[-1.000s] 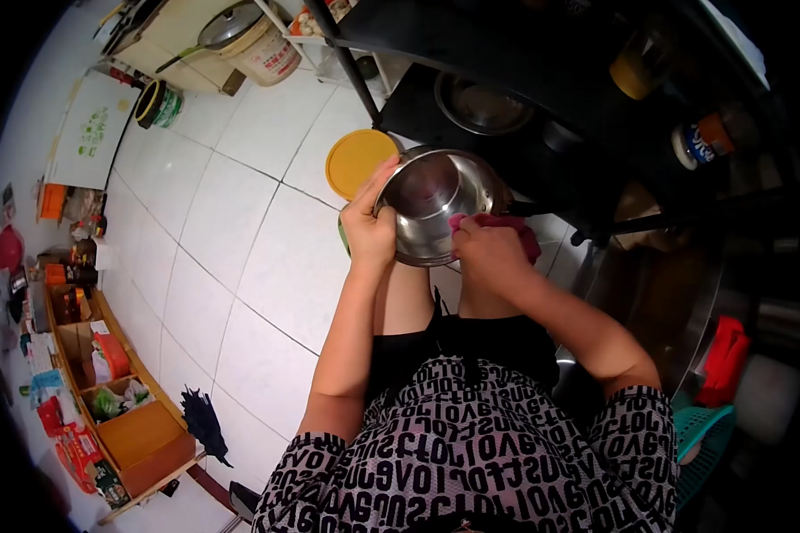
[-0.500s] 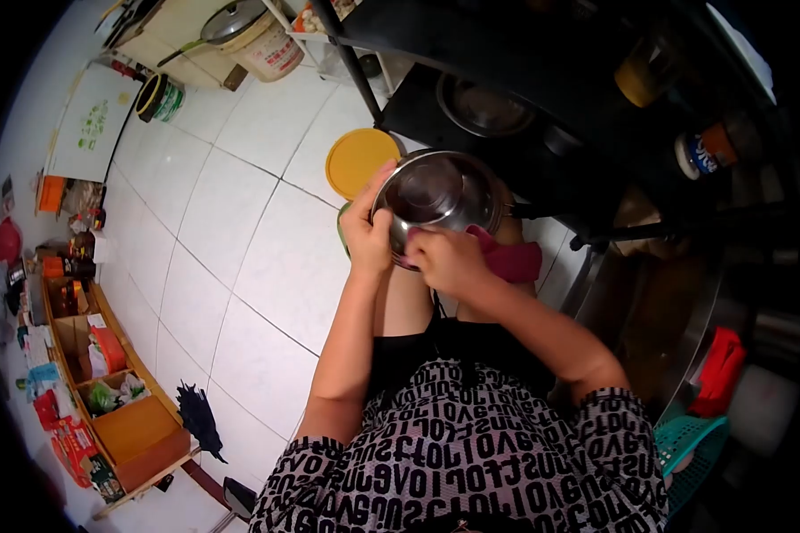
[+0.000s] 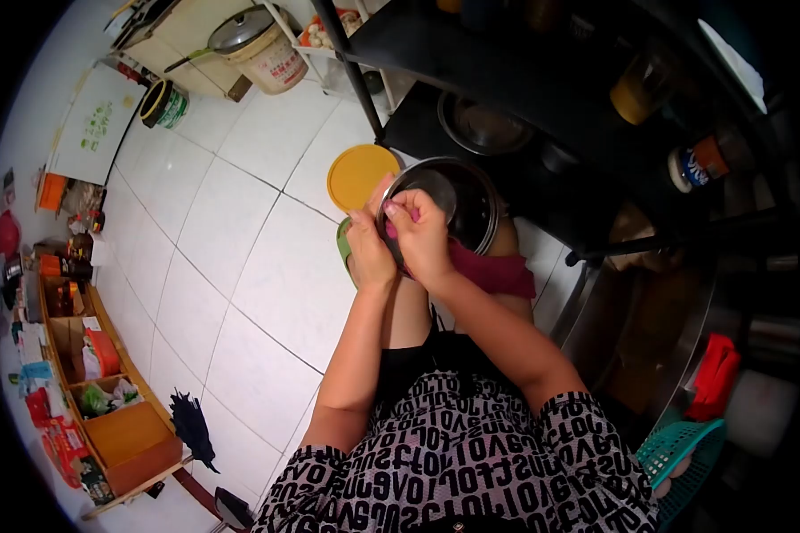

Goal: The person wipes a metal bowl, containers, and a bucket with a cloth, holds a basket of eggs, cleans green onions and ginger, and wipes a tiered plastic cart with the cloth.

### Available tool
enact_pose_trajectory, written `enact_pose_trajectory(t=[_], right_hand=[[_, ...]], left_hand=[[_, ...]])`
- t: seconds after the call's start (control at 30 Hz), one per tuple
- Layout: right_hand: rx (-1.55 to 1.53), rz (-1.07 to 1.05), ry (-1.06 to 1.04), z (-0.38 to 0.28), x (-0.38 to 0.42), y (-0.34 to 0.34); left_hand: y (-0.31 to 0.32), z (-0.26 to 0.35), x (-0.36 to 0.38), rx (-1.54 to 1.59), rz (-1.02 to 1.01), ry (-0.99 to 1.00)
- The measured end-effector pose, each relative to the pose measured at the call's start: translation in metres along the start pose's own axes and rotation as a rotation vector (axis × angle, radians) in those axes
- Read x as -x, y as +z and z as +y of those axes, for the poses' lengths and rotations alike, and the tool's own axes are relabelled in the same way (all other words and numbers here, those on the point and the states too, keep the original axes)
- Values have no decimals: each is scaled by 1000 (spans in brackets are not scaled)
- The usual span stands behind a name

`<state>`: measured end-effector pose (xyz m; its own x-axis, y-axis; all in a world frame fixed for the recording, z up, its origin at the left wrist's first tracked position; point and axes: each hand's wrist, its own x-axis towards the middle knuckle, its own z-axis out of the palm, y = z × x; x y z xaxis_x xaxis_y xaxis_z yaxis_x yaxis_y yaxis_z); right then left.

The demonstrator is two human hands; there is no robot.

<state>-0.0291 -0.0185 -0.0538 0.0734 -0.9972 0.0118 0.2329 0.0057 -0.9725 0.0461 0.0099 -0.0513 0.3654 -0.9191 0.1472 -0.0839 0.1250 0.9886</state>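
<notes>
A shiny steel pot (image 3: 482,200) sits over my lap, its mouth facing up toward me. My left hand (image 3: 370,250) grips its left side, with the thumb near the rim and some fingers hidden behind the wall. In my right hand (image 3: 422,233) is a magenta cloth (image 3: 496,272), pinched between bent fingers at the pot's near-left rim. The rest of the cloth hangs across the pot's near side and over my right leg. Beyond the left hand is a round yellow lid-like disc (image 3: 364,178), low by the floor.
A black shelf rack (image 3: 542,71) with jars and a pan stands ahead and to the right. A teal basket (image 3: 684,453) is at lower right. Along the left are a wooden shelf unit (image 3: 133,426) and a dark folded umbrella (image 3: 192,430). A white bucket (image 3: 276,67) stands at the back.
My right hand has moved with the cloth from the pot's near side up to its left rim, closer to my left hand. The pot has turned or tilted slightly.
</notes>
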Motion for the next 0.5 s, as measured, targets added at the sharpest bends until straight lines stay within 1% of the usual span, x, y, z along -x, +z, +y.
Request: enact_pose_trajectory(t=[0.03, 0.07, 0.1, 0.17, 0.2, 0.23, 0.3, 0.33, 0.37, 0.43, 0.47, 0.5], right_hand=[[-76, -32, 11, -1, 0, 1], [108, -161, 47, -4, 3, -12], [105, -164, 46, -2, 7, -21], [261, -426, 146, 7, 18, -38], [264, -460, 194, 8, 18, -43], [271, -456, 191, 11, 16, -43], [182, -335, 117, 18, 18, -31], [230, -261, 23, 4, 13, -23], [227, -261, 16, -1, 6, -17], [-49, -21, 64, -8, -8, -4], [-137, 80, 27, -12, -14, 0], [-138, 139, -45, -10, -23, 0]], left_hand=[[0, 3, -2, -82, 2, -24], [-2, 1, -6, -80, 8, -17], [-4, -3, -8, -80, 3, 22], [-6, -6, -7, -80, -9, 50], [-4, -5, -7, -74, -25, 64], [0, -5, -8, -67, -42, 82], [1, -5, -7, -43, -25, 49], [1, -5, -8, -23, 0, 23], [2, -5, -7, -24, -1, 30], [4, 2, -3, -88, 24, 28], [6, 5, -2, -101, 42, 32], [5, 4, -2, -104, 40, 33]])
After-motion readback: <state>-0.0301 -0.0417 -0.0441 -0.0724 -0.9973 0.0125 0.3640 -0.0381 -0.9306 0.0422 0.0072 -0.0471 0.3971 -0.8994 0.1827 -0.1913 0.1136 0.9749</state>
